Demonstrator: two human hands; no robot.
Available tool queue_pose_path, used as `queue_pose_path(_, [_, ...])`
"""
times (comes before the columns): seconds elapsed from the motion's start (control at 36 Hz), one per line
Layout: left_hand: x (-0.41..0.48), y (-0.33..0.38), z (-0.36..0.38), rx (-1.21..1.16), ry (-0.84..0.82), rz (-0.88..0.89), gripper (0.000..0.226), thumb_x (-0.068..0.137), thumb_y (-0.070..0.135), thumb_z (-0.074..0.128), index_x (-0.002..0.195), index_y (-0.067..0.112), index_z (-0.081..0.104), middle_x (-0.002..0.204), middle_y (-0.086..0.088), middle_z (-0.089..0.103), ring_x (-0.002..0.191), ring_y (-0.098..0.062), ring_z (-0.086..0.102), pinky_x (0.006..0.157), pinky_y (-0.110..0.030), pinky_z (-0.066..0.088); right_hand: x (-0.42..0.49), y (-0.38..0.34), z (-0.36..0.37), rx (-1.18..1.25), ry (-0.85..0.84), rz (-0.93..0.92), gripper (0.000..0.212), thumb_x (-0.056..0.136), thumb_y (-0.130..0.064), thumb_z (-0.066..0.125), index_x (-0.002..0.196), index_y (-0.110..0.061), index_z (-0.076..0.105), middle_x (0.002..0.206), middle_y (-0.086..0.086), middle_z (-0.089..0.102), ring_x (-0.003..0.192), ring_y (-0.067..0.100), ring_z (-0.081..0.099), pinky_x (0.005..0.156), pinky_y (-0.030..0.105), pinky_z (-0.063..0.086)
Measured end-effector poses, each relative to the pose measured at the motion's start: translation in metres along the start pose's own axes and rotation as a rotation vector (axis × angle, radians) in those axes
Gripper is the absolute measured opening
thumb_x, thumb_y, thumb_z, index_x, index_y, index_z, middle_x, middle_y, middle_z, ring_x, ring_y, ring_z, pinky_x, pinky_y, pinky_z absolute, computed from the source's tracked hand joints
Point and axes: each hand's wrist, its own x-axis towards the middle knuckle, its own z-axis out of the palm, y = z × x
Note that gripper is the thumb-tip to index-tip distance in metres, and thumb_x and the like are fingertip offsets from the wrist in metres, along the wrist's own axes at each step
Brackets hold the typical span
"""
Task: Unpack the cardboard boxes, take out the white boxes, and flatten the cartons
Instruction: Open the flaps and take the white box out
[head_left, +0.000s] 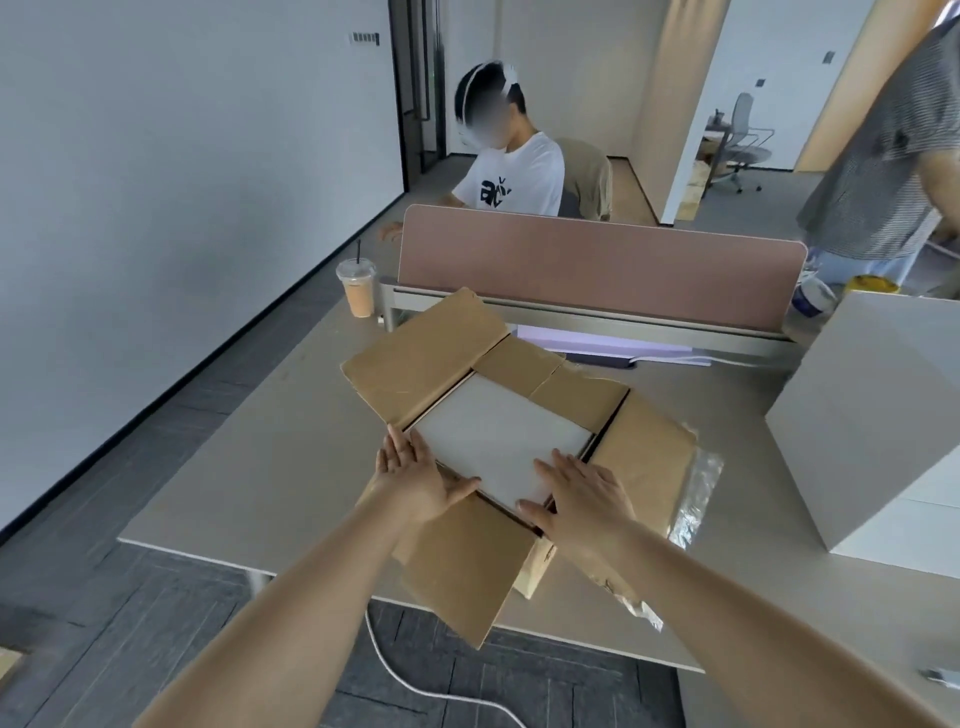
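brown carton (431, 353), white box (498, 436) inside, beige worktop (249, 467), pink divider (597, 260), orange drink (358, 291), grey-striped shirt (878, 156)

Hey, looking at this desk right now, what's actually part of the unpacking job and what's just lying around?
Job: open cardboard box; white box inside it; left hand and right hand, both touching the white box.

Lying about: iced drink cup; crumpled clear plastic beside the carton; white cable on the floor.

white box (498, 441) in open carton (431, 348) (on table (249, 467))
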Motion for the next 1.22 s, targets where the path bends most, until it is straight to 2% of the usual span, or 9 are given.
queue_pose_path(0.31, [0.062,-0.034,-0.041,0.17,-0.051,0.196,0.114,0.081,0.08,0.037,0.151,0.009,-0.019,0.155,-0.013,-0.029,0.146,-0.028,-0.021,0.12,-0.044,-0.005,-0.003,-0.022,-0.011,0.124,0.066,0.019,0.057,0.095,-0.062,0.03,0.141,-0.03,0.039,0.15,-0.009,0.037,0.139,0.019,0.03,0.116,0.036,0.016])
queue_pose_path(0.53, [0.087,-0.043,-0.062,0.238,0.029,0.215,0.092,0.088,0.073,0.032,0.152,0.026,-0.014,0.157,-0.004,-0.028,0.146,-0.031,-0.02,0.119,-0.05,-0.006,0.038,0.011,-0.002,0.205,0.126,0.25,0.053,0.096,-0.058,0.035,0.143,-0.035,0.035,0.156,-0.005,0.025,0.146,0.024,0.007,0.117,0.043,0.016])
queue_pose_path(0.69, [0.066,-0.04,-0.038,0.161,0.069,0.285,0.059,0.104,0.044,0.016,0.155,0.02,0.0,0.161,-0.003,-0.014,0.148,-0.026,-0.01,0.121,-0.044,-0.002,0.065,0.025,-0.011,0.184,0.19,0.374,0.037,0.098,-0.04,0.037,0.13,-0.024,0.045,0.139,0.004,0.048,0.132,0.031,0.037,0.11,0.042,0.028])
queue_pose_path(0.81, [0.051,-0.032,-0.027,0.081,0.038,0.254,0.072,0.1,0.055,0.017,0.154,0.016,-0.009,0.16,-0.006,-0.018,0.149,-0.025,-0.009,0.121,-0.041,-0.001,0.071,0.025,-0.027,-0.065,0.179,0.263,0.025,0.095,-0.016,0.04,0.118,-0.018,0.047,0.115,0.006,0.063,0.107,0.029,0.059,0.081,0.033,0.041])
queue_pose_path(0.92, [0.036,-0.014,-0.023,0.12,-0.008,0.181,0.09,0.094,0.069,0.02,0.152,0.009,-0.014,0.159,-0.013,-0.019,0.148,-0.028,-0.01,0.121,-0.04,-0.001,0.075,0.02,-0.032,-0.275,0.127,0.123,0.046,0.089,0.002,0.044,0.133,-0.013,0.04,0.116,0.007,0.059,0.102,0.027,0.061,0.062,0.03,0.04])
queue_pose_path(1.0, [0.028,0.0,-0.017,0.096,0.012,0.108,0.085,0.097,0.063,0.015,0.15,0.003,-0.015,0.159,-0.016,-0.018,0.148,-0.029,-0.009,0.121,-0.041,0.0,0.071,0.021,-0.037,-0.36,0.226,-0.037,0.046,0.084,0.007,0.052,0.127,-0.006,0.044,0.129,0.015,0.051,0.111,0.03,0.056,0.065,0.032,0.044])
queue_pose_path(1.06, [0.022,0.009,-0.013,0.089,0.037,0.059,0.08,0.099,0.058,0.012,0.15,0.001,-0.014,0.159,-0.017,-0.018,0.148,-0.029,-0.009,0.121,-0.041,-0.001,0.07,0.029,-0.041,-0.45,0.329,-0.138,0.042,0.075,0.0,0.07,0.115,-0.004,0.057,0.141,0.02,0.047,0.129,0.034,0.047,0.09,0.04,0.048])
queue_pose_path(1.11, [0.014,0.021,-0.008,0.082,0.054,0.018,0.08,0.099,0.056,0.01,0.15,0.0,-0.014,0.158,-0.018,-0.019,0.148,-0.03,-0.011,0.121,-0.041,-0.002,0.07,0.04,-0.05,-0.596,0.392,-0.185,0.045,0.07,-0.009,0.079,0.112,-0.002,0.065,0.144,0.017,0.046,0.139,0.034,0.035,0.115,0.046,0.024])
queue_pose_path(1.22, [0.002,0.043,0.0,0.072,0.054,-0.035,0.082,0.097,0.06,0.008,0.151,0.001,-0.012,0.158,-0.019,-0.018,0.147,-0.031,-0.015,0.121,-0.041,-0.003,0.07,0.078,-0.063,-0.8,0.347,-0.067,0.046,0.099,-0.015,0.038,0.144,-0.004,0.038,0.161,0.015,0.001,0.148,0.034,-0.005,0.107,0.053,-0.026])
